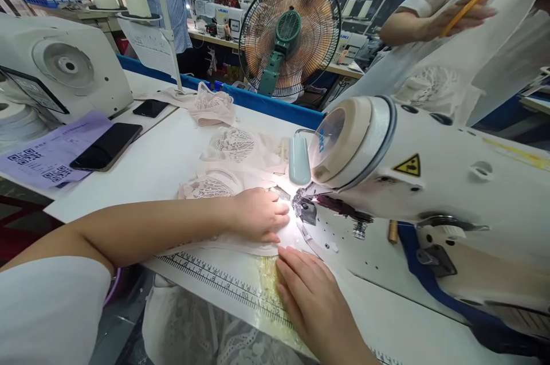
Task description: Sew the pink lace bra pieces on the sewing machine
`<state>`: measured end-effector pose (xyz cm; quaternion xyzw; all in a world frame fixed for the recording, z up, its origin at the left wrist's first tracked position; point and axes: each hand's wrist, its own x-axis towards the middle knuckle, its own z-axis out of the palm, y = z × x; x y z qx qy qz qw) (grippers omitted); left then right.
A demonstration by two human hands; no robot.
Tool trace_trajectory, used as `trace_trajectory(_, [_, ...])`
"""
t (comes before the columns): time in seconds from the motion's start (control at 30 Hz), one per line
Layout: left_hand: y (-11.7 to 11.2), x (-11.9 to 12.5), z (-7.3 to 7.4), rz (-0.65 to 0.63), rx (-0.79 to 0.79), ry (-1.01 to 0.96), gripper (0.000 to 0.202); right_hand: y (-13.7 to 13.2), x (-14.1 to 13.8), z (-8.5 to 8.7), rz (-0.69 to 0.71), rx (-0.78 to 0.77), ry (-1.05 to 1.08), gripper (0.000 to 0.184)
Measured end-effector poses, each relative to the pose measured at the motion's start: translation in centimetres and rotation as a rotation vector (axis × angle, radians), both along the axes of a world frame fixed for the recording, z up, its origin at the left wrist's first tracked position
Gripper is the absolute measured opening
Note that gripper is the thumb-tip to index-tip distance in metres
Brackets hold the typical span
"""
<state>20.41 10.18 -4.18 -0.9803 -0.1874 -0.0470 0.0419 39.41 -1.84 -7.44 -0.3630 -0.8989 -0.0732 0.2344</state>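
A pale pink bra with lace-patterned cups lies on the white table under the sewing machine's lit needle area. My left hand rests on its fabric just left of the presser foot, palm down with fingers spread. My right hand is nearer the table's front edge, its fingers stretched out and their tips at the fabric's near edge. The cloth directly under both hands is hidden. Beside the needle hangs a small pale blue-green lamp.
The white sewing machine fills the right side. More lace pieces lie farther back. Two phones and a purple sheet are at left. A ruler strip runs along the front edge. Beyond stand a fan and a person holding yellow-handled scissors.
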Motion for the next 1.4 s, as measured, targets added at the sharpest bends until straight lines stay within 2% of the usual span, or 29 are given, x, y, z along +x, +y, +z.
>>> trace_trajectory(0.2, [0.2, 0.7, -0.6, 0.083, -0.01, 0.034, 0.047, 0.4, 0.2, -0.2, -0.063, -0.026, -0.019, 0.025])
trace_trajectory(0.37, [0.1, 1.1, -0.2, 0.137, -0.013, 0.008, 0.042, 0.5, 0.3, -0.3, -0.092, -0.011, -0.005, 0.025])
trace_trajectory(0.53, [0.0, 1.1, 0.2, 0.129, -0.023, 0.019, 0.035, 0.5, 0.2, -0.2, -0.108, -0.006, 0.014, 0.024])
trace_trajectory(1.1, [0.4, 1.6, 0.2, 0.142, -0.004, 0.057, 0.04, 0.6, 0.3, -0.4, -0.124, 0.0, 0.034, 0.024])
trace_trajectory(1.4, [1.2, 1.4, 0.7, 0.117, -0.01, 0.049, 0.038, 0.9, 0.2, -0.6, -0.143, -0.003, 0.015, 0.028])
